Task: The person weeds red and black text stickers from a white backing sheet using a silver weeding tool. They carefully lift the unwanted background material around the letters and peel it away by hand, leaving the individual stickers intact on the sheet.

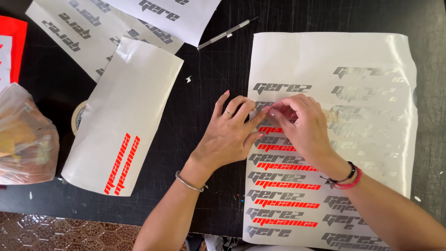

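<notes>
Left hand [230, 135] lay flat, fingers spread, on the sticker sheet's [297, 60] left edge, right hand [299, 123] arched over it, fingertips pinched together on a small sticker piece [274, 111], craft knife [226, 33] above the sheet on the desk [218, 69].

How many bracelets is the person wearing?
3 that I can see. A silver bracelet circles the left wrist. A dark bracelet and a pink bracelet sit together on the right wrist. More could be hidden under the wrists.
</notes>
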